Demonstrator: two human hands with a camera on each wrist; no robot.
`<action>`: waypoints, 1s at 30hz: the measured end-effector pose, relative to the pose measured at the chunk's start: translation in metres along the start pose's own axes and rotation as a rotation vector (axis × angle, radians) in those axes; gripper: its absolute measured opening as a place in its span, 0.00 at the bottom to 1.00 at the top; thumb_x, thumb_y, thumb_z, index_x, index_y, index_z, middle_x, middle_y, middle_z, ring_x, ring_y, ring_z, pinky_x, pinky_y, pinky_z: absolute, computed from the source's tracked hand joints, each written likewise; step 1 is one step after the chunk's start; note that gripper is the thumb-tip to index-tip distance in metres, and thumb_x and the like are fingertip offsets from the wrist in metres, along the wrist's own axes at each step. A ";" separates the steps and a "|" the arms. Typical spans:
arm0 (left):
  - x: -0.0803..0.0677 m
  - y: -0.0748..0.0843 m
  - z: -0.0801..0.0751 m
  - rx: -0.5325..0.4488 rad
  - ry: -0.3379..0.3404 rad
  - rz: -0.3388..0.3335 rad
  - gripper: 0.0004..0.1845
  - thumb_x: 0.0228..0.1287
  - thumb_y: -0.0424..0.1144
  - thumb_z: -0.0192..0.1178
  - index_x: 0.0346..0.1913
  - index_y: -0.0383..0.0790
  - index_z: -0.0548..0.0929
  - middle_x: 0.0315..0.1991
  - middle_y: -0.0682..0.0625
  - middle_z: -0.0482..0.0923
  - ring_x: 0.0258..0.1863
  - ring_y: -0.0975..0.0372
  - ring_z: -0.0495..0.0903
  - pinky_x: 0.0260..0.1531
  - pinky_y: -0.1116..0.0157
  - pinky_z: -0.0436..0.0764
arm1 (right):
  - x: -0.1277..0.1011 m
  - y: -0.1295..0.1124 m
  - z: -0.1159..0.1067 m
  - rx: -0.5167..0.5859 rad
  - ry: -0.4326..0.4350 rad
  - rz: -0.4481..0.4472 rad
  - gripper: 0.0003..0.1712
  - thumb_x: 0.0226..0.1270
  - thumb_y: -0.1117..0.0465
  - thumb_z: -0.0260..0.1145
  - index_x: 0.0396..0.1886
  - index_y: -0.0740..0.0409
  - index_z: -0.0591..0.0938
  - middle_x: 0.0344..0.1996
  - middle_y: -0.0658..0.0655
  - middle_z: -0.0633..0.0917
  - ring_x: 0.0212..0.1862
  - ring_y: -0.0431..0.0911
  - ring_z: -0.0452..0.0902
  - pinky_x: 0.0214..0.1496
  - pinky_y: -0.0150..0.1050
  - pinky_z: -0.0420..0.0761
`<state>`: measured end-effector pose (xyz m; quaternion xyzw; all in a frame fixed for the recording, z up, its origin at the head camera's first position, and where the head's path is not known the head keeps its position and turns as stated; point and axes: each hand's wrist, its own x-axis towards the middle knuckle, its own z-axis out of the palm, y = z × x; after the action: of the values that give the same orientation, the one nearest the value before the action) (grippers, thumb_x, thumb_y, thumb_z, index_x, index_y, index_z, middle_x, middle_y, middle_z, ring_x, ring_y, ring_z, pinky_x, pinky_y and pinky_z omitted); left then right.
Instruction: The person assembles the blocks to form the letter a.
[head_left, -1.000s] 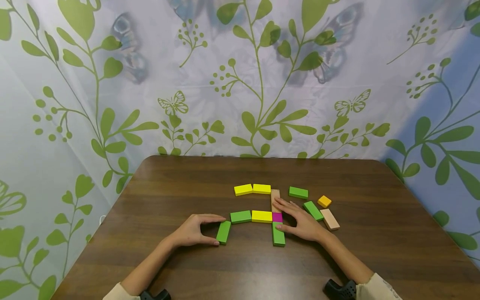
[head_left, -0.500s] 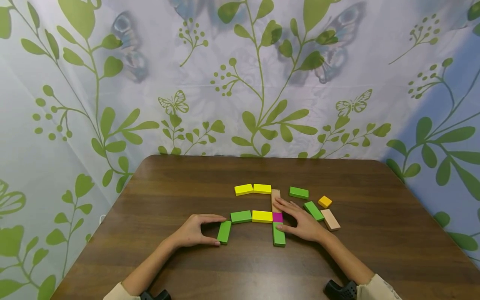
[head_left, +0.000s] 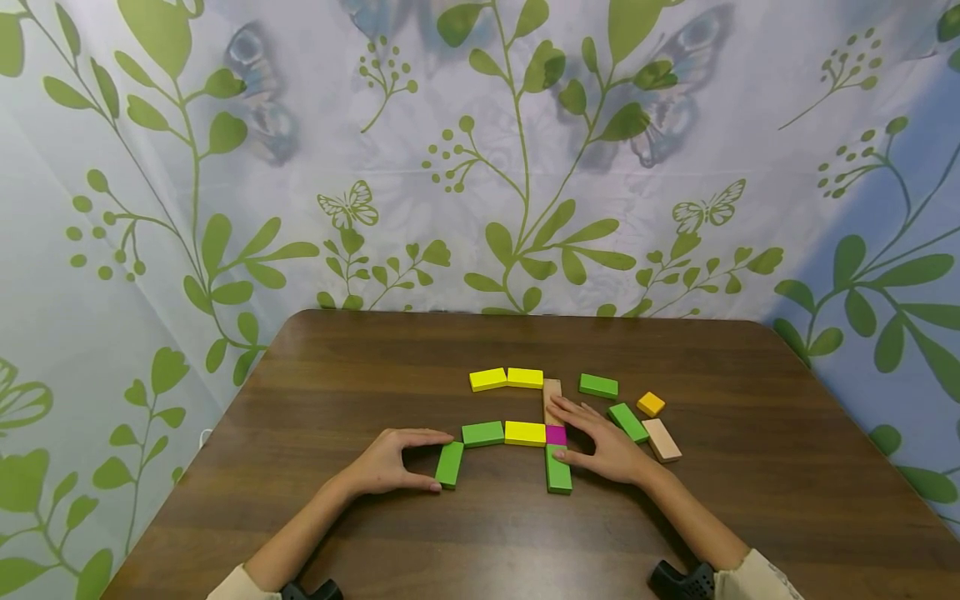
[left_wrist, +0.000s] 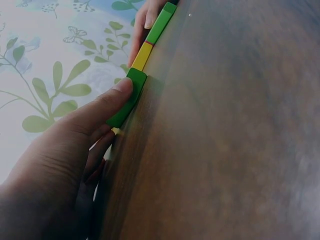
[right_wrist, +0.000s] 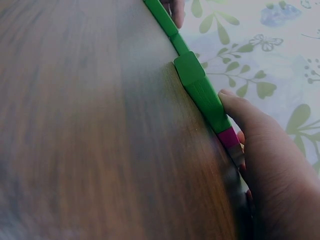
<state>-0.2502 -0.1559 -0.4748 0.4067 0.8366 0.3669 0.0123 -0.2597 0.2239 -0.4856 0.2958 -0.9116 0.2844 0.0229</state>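
Near the middle of the tabletop (head_left: pixel 337 533), a little toward its near edge, the left hand (head_left: pixel 386 462) rests with thumb and forefinger spread wide round the left green block (head_left: pixel 449 464), which lies lengthwise toward the near edge. The thumb tip touches its near end and the forefinger reaches past its far end; I cannot tell if that finger touches it. In the left wrist view the thumb (left_wrist: pixel 107 102) presses flat against the block's side.

The right hand (head_left: pixel 603 446) lies flat, fingers straight, beside the right green block (head_left: pixel 557 468). Its thumb touches the block's side, and its fingers reach the tan block (head_left: pixel 551 392) and the magenta block (head_left: pixel 555 434).

Between the two green blocks, a green block (head_left: pixel 482 433) and a yellow block (head_left: pixel 524 432) run end to end up to the magenta one.

Toward the far edge lie two yellow blocks (head_left: pixel 506 378). Right of the hand lie two more green blocks (head_left: pixel 598 386), a small orange block (head_left: pixel 650 404) and a pale tan block (head_left: pixel 662 440).

Wide bare wood runs to the left, right and near edges; the far edge meets a leaf-print backdrop (head_left: pixel 480 150).
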 end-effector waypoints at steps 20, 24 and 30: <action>-0.001 0.000 0.000 -0.024 -0.003 -0.021 0.31 0.47 0.43 0.69 0.57 0.40 0.74 0.53 0.51 0.75 0.52 0.57 0.74 0.49 0.58 0.74 | -0.001 0.002 0.002 0.000 0.002 -0.004 0.40 0.57 0.38 0.59 0.68 0.41 0.59 0.69 0.47 0.54 0.68 0.56 0.49 0.60 0.61 0.56; -0.001 -0.003 -0.001 0.008 -0.009 -0.012 0.31 0.49 0.48 0.67 0.58 0.45 0.73 0.55 0.55 0.74 0.54 0.62 0.73 0.51 0.62 0.73 | -0.001 0.002 0.002 0.006 -0.001 0.001 0.40 0.57 0.39 0.59 0.68 0.41 0.58 0.69 0.47 0.54 0.68 0.57 0.49 0.60 0.62 0.56; -0.001 -0.007 -0.001 0.018 -0.017 0.035 0.31 0.52 0.53 0.63 0.60 0.47 0.72 0.56 0.56 0.72 0.55 0.65 0.71 0.51 0.62 0.73 | 0.000 0.002 0.001 0.005 -0.004 0.009 0.40 0.57 0.39 0.59 0.68 0.41 0.58 0.69 0.47 0.54 0.68 0.57 0.49 0.60 0.62 0.56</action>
<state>-0.2549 -0.1597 -0.4786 0.4245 0.8325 0.3560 0.0094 -0.2600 0.2244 -0.4875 0.2922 -0.9123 0.2864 0.0191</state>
